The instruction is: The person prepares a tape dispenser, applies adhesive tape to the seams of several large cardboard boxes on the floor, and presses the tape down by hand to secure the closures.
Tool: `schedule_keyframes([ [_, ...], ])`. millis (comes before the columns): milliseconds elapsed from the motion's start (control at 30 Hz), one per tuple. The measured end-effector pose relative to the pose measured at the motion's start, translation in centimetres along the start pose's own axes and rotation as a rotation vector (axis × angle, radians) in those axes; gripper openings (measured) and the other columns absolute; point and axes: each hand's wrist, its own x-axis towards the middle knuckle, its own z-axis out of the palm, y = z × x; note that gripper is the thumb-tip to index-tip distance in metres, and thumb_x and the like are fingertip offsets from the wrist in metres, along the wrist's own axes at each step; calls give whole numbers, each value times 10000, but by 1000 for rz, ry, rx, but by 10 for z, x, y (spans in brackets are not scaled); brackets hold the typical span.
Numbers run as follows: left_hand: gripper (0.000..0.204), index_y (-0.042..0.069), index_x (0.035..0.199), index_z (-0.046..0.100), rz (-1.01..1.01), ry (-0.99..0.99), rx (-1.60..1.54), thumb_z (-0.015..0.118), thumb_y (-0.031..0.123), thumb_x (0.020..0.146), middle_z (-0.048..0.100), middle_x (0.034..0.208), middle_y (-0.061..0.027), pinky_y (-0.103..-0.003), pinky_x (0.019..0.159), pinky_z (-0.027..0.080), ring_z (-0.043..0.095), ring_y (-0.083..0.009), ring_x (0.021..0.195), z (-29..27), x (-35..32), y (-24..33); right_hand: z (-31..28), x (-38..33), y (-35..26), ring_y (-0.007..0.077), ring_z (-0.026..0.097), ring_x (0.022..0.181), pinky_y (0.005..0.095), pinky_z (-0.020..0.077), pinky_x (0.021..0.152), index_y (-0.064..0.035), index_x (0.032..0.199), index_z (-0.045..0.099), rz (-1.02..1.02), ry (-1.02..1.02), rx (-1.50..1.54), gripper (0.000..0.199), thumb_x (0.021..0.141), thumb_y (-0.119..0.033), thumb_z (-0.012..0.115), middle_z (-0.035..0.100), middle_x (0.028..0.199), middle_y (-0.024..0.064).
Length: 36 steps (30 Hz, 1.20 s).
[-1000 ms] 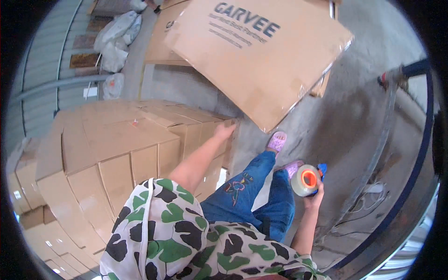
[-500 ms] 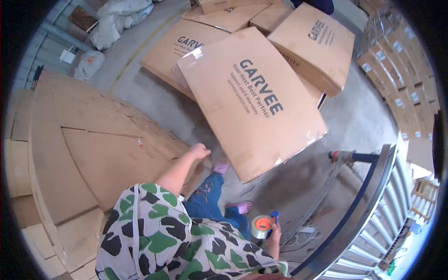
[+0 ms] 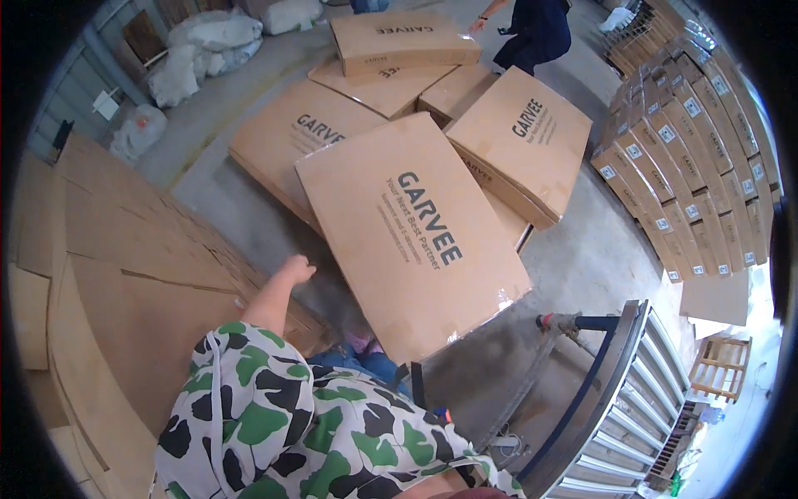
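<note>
Your left hand [image 3: 297, 269], fingers curled and empty, reaches toward the large flat carton [image 3: 416, 241] lying on the floor [image 3: 582, 258] just beyond; your right hand is out of view.

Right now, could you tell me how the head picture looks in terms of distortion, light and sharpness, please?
Head view: strong fisheye, so the box edges and the stacked cartons bow toward a black rim; even daylight with soft shadows under the boxes; mild glare on the tape at the box's corner; left hand slightly soft; right hand hidden by the shirt.
</note>
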Motion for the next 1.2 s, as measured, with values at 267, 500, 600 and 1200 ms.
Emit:
schedule_keyframes([
  [267,520,26,1092,650,-69,-105,61,612,444,786,589,1185,-200,-393,964,435,559,-347,1099,39,-34,-89,-47,87,-76,197,628,896,332,500,817,-43,1186,585,-181,339,-257,614,647,-260,782,660,1002,100],
  [500,502,16,1097,640,-78,-156,-138,606,421,801,590,1177,-206,-391,958,438,567,-347,1086,50,-38,-43,2,70,-189,180,603,917,305,476,838,2,1271,501,-263,400,-247,725,645,-239,776,630,1055,95],
  [600,494,19,1106,634,31,-220,51,612,408,802,604,1143,-211,-400,946,446,574,-346,1075,62,-23,-5,35,64,-187,171,590,928,300,465,856,80,1298,442,-407,381,136,700,677,-68,728,609,1076,104],
  [1200,584,80,1336,415,573,-177,561,629,240,817,393,1367,-164,-453,1033,330,355,-318,1285,144,25,187,44,77,-197,198,541,1094,330,414,953,9,1339,405,21,163,441,620,785,-167,622,554,1194,96],
])
